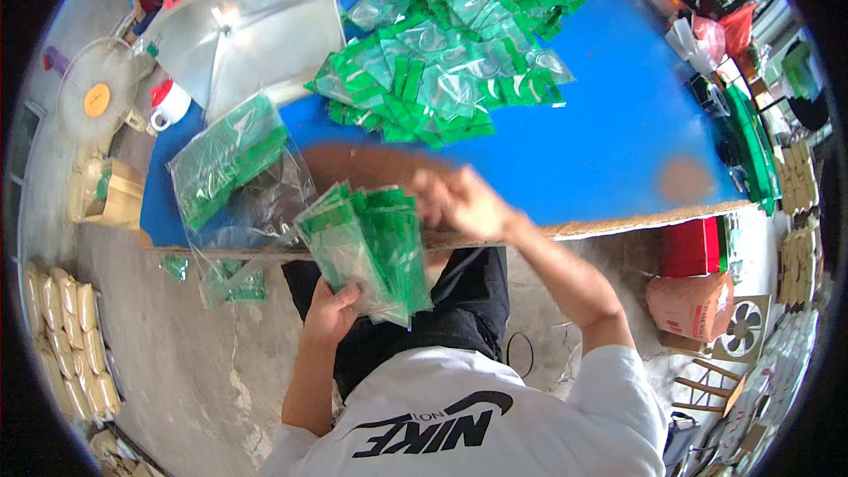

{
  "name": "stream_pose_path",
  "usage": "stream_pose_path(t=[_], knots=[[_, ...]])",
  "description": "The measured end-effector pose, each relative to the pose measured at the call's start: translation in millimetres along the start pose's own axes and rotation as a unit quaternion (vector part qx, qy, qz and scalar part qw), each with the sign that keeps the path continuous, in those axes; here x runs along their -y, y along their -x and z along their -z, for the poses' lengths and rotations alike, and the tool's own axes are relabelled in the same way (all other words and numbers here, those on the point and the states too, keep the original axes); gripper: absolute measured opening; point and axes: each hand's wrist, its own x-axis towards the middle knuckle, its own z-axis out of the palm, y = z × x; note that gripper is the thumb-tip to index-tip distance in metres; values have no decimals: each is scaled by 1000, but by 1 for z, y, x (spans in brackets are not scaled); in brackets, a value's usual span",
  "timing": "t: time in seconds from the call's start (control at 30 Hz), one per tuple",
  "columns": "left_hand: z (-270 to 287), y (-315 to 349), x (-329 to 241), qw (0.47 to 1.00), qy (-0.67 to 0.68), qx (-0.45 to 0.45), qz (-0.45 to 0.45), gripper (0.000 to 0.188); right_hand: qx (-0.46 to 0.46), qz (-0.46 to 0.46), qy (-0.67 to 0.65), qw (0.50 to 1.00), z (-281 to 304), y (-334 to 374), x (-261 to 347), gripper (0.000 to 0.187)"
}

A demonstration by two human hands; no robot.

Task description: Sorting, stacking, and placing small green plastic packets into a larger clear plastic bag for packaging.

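Observation:
My left hand [334, 307] is closed on a fanned bundle of flat green-and-clear plastic packets [371, 252], held up in front of the table's near edge. My right hand [468, 203] is just right of the bundle's top, over the table edge. Motion smears its fingers, so I cannot tell whether they hold anything. To the left of the bundle, a large clear plastic bag [234, 168] with green packets inside lies on the table and hangs past its edge. A big heap of similar packets [450, 62] spreads across the far middle of the table.
The blue tabletop [609, 124] has a worn brown near edge. At the far left are a metal tray [265, 40] and a white mug with a red lid [170, 104]. A fan [95, 99] stands beyond the left side. Beneath the right side is a red bin [689, 247].

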Motion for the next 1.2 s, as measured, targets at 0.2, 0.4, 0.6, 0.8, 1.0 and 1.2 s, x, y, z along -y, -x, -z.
stream_pose_path(t=[0.2, 0.4, 0.6, 0.8, 1.0, 1.2], knots=[[-13, 15, 9, 993, 108, -53, 10, 71, -300, 161, 459, 821, 42, -82, -103, 68], [22, 12, 36, 980, 199, 11, 21, 65, -222, 127, 438, 862, -23, -10, -46, 83], [13, 7, 27, 982, 189, -9, -8, 64, -350, 136, 237, 896, -5, 5, -47, 70], [3, 11, 22, 993, 98, -51, -33, 69, -257, 151, 319, 900, -6, 21, -57, 46], [1, 13, 18, 987, 146, -60, -13, 66, -214, 141, 341, 904, -27, 35, -58, 44], [1, 13, 14, 990, 135, -43, -25, 66, -208, 136, 329, 911, -26, 33, -57, 47]])
